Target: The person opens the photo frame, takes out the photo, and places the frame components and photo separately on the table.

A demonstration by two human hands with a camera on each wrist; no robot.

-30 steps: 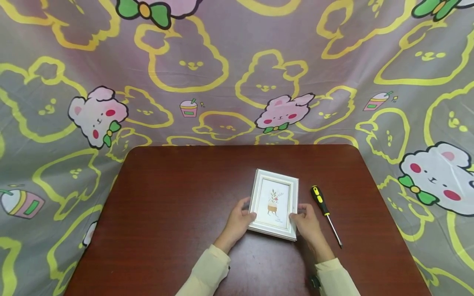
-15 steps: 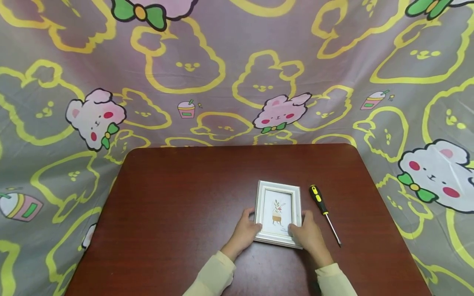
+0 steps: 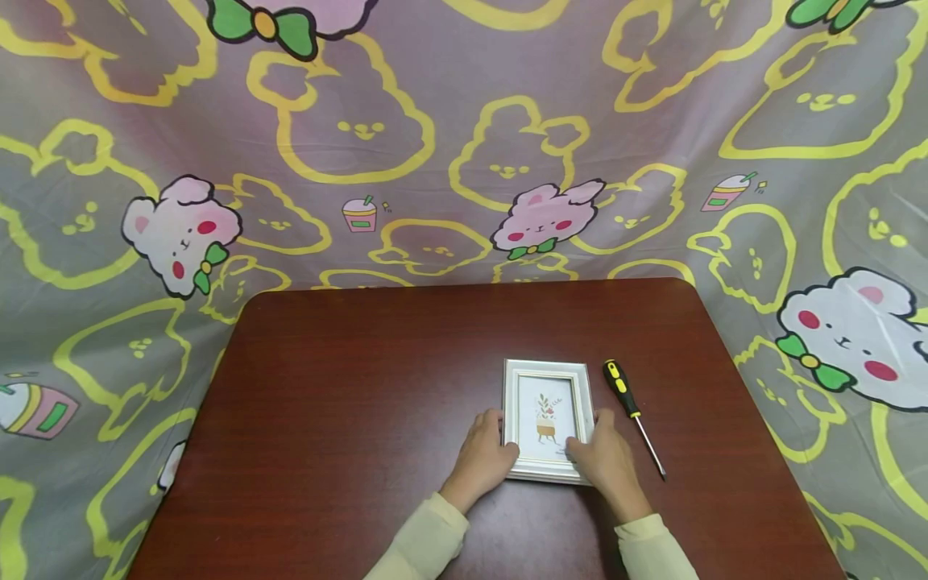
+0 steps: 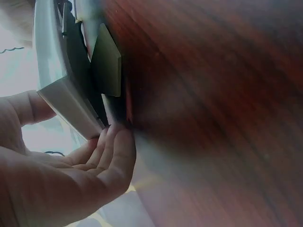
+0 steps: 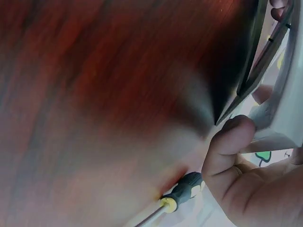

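Note:
A small white picture frame (image 3: 545,411) with a potted-plant print faces up over the right half of the table. My left hand (image 3: 482,453) grips its left edge, thumb on the front and fingers at the side and underneath. On the opposite edge my right hand (image 3: 607,455) holds it the same way, its thumb lying over the lower right of the front. From the left wrist view, the frame's dark back carries a flap-like stand (image 4: 106,61) that sticks out towards the table. To the right of the right hand lies a screwdriver (image 3: 625,395), touched by neither hand.
The brown wooden table (image 3: 348,419) has rounded far corners. A patterned cloth (image 3: 406,145) with cartoon bears and rabbits hangs behind it and along both sides. The screwdriver's black-and-yellow handle (image 5: 187,191) also shows below the right hand in the right wrist view.
Both hands have brought the picture frame nearer the person and slightly right, and it is turned straighter. The hands still grip its two sides. The screwdriver has stayed put.

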